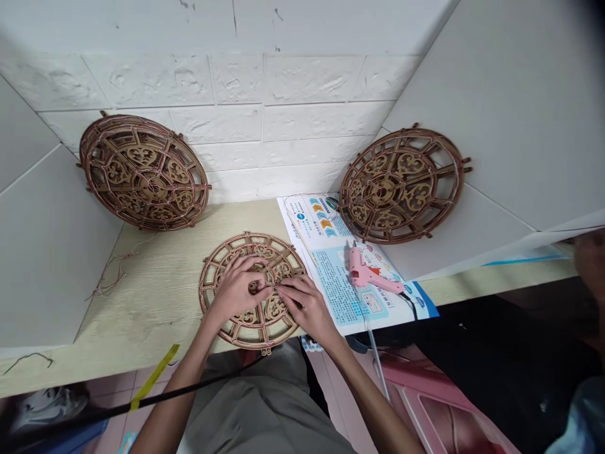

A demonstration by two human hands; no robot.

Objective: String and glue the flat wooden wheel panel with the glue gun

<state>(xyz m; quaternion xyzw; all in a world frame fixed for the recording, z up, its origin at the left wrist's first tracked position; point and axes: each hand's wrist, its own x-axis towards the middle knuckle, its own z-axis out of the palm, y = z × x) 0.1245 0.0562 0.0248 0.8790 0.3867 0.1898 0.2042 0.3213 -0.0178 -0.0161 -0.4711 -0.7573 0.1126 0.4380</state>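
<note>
A round openwork wooden disc [259, 337] with reddish edging lies flat on the table in front of me. My left hand [241, 287] rests over its left and middle part, thumb and index finger curled together near the centre. From the right, my right hand [305, 304] reaches over the disc, its fingertips pinched close to the left hand's. A thin wire or thread shows around the fingertips; what exactly each hand grips is too small to make out.
Similar discs lean at the left [146, 173] and right [401, 183]. A pink glue gun [368, 271] lies on a printed sheet [331, 309]. Loose wires [116, 274] are on the left. A black cable [189, 389] with a yellow tag crosses below the table edge.
</note>
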